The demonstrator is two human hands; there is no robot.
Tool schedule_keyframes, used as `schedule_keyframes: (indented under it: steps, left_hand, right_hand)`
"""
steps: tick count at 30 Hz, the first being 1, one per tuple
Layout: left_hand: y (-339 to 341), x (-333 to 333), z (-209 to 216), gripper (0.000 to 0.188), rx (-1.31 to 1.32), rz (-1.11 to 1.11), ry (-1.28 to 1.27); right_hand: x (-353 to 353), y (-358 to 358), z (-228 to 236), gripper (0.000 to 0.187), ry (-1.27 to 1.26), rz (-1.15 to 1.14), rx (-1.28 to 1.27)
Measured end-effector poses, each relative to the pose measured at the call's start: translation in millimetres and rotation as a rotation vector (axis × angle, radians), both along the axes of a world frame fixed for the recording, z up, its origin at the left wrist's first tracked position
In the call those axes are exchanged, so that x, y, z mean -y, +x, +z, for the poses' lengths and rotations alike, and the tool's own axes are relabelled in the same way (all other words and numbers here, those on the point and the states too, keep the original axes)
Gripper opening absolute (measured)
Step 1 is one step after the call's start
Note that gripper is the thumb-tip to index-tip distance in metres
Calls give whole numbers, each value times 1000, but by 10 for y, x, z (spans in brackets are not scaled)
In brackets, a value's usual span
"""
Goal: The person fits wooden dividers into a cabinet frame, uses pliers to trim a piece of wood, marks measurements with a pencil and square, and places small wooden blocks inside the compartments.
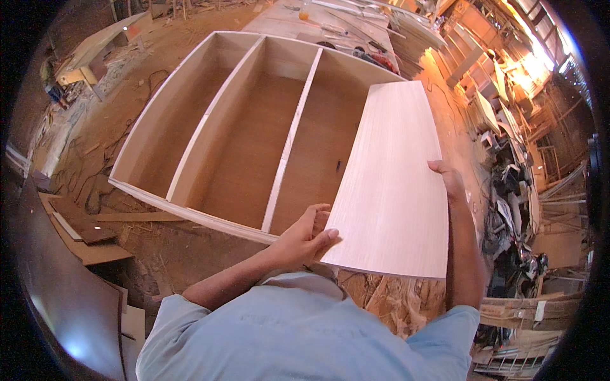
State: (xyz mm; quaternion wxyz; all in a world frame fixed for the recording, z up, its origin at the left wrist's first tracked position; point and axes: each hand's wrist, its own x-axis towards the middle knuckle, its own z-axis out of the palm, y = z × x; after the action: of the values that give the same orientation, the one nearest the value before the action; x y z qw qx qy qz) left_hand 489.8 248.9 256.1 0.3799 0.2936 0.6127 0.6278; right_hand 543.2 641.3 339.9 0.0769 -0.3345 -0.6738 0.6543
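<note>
A long, pale wood-grain board (397, 184) lies at a slant over the right part of an open wooden cabinet frame (279, 184). My left hand (308, 235) grips the board's left edge near its front corner, thumb over the edge and fingers curled beside it. Higher up on the opposite edge, my right hand (448, 179) holds on with the thumb on top; its other fingers are hidden. The cabinet lies on its back, split by white-edged dividers (289, 140) into compartments with a brown back panel. The board covers its right end.
Behind the cabinet, a workbench (279, 19) carries tools, among them a red and black power tool (381, 60). Brown board offcuts (82, 222) lie at the left. Stacked timber and a dark cluttered heap (508, 216) line the right. Wood shavings (397, 301) show below the board.
</note>
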Motion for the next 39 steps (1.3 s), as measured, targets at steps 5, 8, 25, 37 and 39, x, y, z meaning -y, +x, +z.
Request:
schedule_keyframes:
  steps: [5,8,25,37,39]
  left_hand:
    - [-30,-1,4,61,-265,84,-147]
    - [-105,-28,-141,61,-460,144,-222]
    - [3,-218,-203,74,-616,38,-638]
    - [-74,-554,-193,93,-358,-58,-661]
    - [-100,-627,-232,100,-314,-3,-583]
  right_hand:
    - [-83,-264,-215,37,111,70,27]
    - [32,-440,-359,36,120,58,-8]
    - [764,-840,-1305,40,131,-186,-95]
    - [986,-1100,-1551,30,513,-258,64]
    - [1078,-1138,-1558,29,548,-249,77]
